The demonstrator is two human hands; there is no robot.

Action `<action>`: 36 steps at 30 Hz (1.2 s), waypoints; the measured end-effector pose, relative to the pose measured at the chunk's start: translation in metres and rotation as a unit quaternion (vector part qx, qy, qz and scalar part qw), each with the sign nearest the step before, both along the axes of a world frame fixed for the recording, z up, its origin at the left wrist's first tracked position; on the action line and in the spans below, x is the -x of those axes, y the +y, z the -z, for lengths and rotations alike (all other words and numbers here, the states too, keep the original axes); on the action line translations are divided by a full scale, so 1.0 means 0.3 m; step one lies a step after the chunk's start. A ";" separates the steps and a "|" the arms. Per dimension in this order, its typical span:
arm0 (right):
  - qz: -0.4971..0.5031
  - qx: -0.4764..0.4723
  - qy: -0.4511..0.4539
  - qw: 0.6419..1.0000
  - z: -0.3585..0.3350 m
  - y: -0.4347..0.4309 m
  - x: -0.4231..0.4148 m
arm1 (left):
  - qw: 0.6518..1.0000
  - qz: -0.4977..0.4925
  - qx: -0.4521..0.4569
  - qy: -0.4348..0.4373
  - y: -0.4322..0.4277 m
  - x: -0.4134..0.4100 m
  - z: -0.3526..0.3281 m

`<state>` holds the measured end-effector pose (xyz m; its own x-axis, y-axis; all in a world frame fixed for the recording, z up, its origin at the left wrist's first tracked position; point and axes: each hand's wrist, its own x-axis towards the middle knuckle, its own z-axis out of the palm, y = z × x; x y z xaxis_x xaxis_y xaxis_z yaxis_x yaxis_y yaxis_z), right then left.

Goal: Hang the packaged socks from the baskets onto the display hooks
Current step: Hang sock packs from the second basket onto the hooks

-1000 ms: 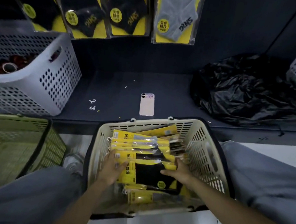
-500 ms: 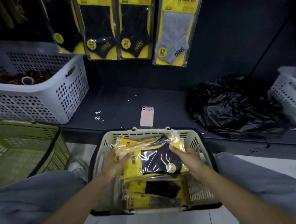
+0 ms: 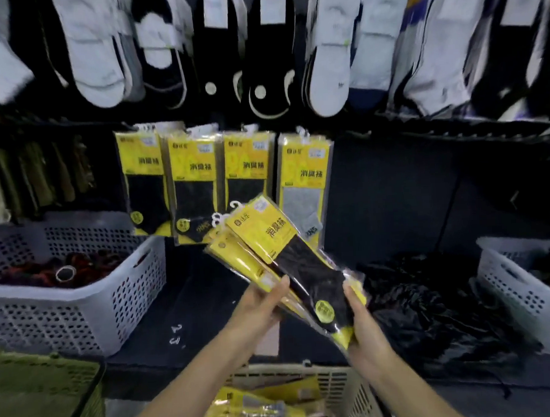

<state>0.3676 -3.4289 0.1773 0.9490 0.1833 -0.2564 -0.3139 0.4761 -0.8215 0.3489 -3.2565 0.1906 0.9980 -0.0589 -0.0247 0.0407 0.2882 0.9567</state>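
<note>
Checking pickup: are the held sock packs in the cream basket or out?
Out: left hand and right hand grip the sock packs above the cream basket, clear of its rim.

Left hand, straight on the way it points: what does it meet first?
Past the sock packs it grips, the left hand would probably meet the hanging grey-sock pack first; depth is unclear.

My left hand [image 3: 256, 308] and right hand [image 3: 366, 337] grip a fanned stack of sock packs [image 3: 288, 249], hook ends tilted up-left of my fingers. Four hung packs [image 3: 195, 180] hang beyond my fingertips. The basket [image 3: 337, 380], holding loose packs [image 3: 246, 407], lies below my wrists.
</note>
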 end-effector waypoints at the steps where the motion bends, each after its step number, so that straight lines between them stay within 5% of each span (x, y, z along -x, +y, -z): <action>1: -0.015 -0.005 -0.006 1.000 0.004 0.014 0.004 | 1.000 -0.013 -0.015 -0.023 0.014 -0.005 -0.014; 6: -0.061 0.070 -0.046 0.995 0.004 0.036 0.020 | 0.994 -0.104 -0.001 -0.023 0.089 -0.023 -0.016; 9: 0.035 0.139 -0.054 0.988 0.010 0.027 0.002 | 0.990 -0.137 -0.030 -0.014 0.121 -0.021 -0.020; 19: 0.090 0.154 -0.149 0.973 -0.012 0.030 -0.040 | 0.978 -0.052 -0.191 -0.061 0.065 0.009 0.018; 28: 0.128 0.101 -0.177 0.971 -0.074 0.003 -0.104 | 0.973 -0.144 -0.144 -0.109 0.109 -0.042 -0.072; 36: 0.177 0.180 -0.260 0.932 -0.386 0.042 -0.379 | 0.942 -0.281 -0.094 -0.155 0.301 -0.130 -0.208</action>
